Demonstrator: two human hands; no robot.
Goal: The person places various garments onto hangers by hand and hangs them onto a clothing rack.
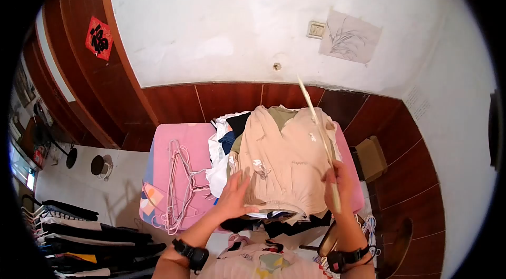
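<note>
A beige sweatshirt [287,160] with small lettering lies spread on a heap of clothes on the pink-covered table [197,130]. My left hand [234,197] is at its lower left edge, fingers apart, with nothing gripped in it. On the right, my right hand [340,181] is closed around a long, thin, cream-coloured strip [320,126]. The strip rises at a slant over the sweatshirt's right side and tapers at its top; its material is unclear. Under the sweatshirt an olive garment [282,115] shows at the neck.
Several pink and white hangers [182,189] lie on the table's left side. White clothing [217,165] and dark blue cloth [227,142] stick out left of the sweatshirt. Dark clothes hang on a rack [95,237] at lower left. A cardboard box [371,159] stands by the wall, right.
</note>
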